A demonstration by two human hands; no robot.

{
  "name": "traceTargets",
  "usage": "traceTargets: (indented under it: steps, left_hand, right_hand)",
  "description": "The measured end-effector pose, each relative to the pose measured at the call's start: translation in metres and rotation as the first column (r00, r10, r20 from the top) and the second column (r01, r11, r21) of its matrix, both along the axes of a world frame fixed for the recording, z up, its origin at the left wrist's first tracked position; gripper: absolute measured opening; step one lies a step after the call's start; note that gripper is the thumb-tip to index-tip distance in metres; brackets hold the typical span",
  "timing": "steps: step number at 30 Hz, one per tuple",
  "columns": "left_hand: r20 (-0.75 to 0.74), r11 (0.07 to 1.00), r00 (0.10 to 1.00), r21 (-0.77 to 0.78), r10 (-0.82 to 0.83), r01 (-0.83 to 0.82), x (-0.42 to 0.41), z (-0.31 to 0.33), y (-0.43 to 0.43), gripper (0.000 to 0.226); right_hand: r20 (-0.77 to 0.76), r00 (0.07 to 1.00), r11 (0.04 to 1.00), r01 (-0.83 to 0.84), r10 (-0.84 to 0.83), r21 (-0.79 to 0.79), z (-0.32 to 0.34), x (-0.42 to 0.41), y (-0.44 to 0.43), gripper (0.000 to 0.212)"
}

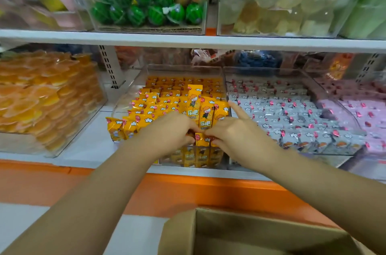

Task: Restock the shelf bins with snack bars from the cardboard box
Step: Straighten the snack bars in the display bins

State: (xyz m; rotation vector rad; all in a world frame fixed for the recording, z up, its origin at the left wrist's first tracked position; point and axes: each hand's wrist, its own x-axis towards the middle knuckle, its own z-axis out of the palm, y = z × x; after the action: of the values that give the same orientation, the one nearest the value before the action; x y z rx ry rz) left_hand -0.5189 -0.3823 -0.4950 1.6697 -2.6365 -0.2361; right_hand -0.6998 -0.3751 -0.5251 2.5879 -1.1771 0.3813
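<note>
My left hand point(167, 129): fingers curled, pinching yellow bars point(201, 139) at the front of the middle bin point(179, 70). Right hand point(236, 132) pinches the same bars, index finger straight. Box point(208, 231) open below, near me.

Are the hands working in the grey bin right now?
No, the left hand and right hand both pinch yellow bars in the bin left of the grey bars.

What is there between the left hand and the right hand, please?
In the head view, one yellow snack bar stands between the left hand and the right hand, at the front of the clear bin. Both hands pinch it.
</note>
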Motion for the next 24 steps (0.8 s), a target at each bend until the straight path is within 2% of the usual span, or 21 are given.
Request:
traceTargets:
  steps: [2,4,6,8,13,16,21,24]
  left_hand:
    - [0.022,0.996,0.999,-0.088,0.029,-0.027,-0.003,-0.005,0.001,0.025]
    - [0.004,0.98,0.997,-0.188,0.073,-0.071,-0.005,-0.013,0.003,0.02]
    - [-0.031,0.954,0.994,-0.28,0.104,-0.109,-0.005,-0.023,0.005,0.017]
    - [-0.076,0.928,0.991,-0.349,0.113,-0.132,-0.005,-0.03,0.006,0.015]
    - [-0.259,0.917,0.965,-0.377,0.035,-0.134,0.004,-0.037,0.015,0.017]
    - [-0.298,0.917,0.954,-0.39,-0.04,-0.083,0.009,-0.039,0.021,0.019]
    - [-0.225,0.851,0.969,-0.525,-0.103,-0.031,0.011,-0.048,0.027,0.005]
    - [-0.114,0.849,0.987,-0.528,-0.109,0.033,0.011,-0.051,0.022,0.003]
  right_hand:
    - [-0.058,0.996,0.997,0.074,-0.075,-0.008,0.005,0.006,0.007,0.017]
    - [-0.092,0.985,0.989,0.146,-0.143,0.031,0.008,0.011,0.011,0.026]
    - [-0.035,0.981,0.976,0.195,-0.192,0.095,0.01,0.016,0.012,0.025]
    - [0.015,0.977,0.974,0.21,-0.212,0.087,0.01,0.019,0.011,0.017]
    - [0.041,0.97,0.968,0.238,-0.241,0.078,0.01,0.022,0.013,0.012]
    - [0.093,0.973,0.978,0.211,-0.211,0.01,0.005,0.021,0.019,0.01]
    - [0.135,0.978,0.98,0.172,-0.157,-0.104,-0.008,0.019,0.02,0.013]
    - [0.112,0.977,0.969,0.196,-0.18,-0.152,-0.016,0.018,0.023,0.019]
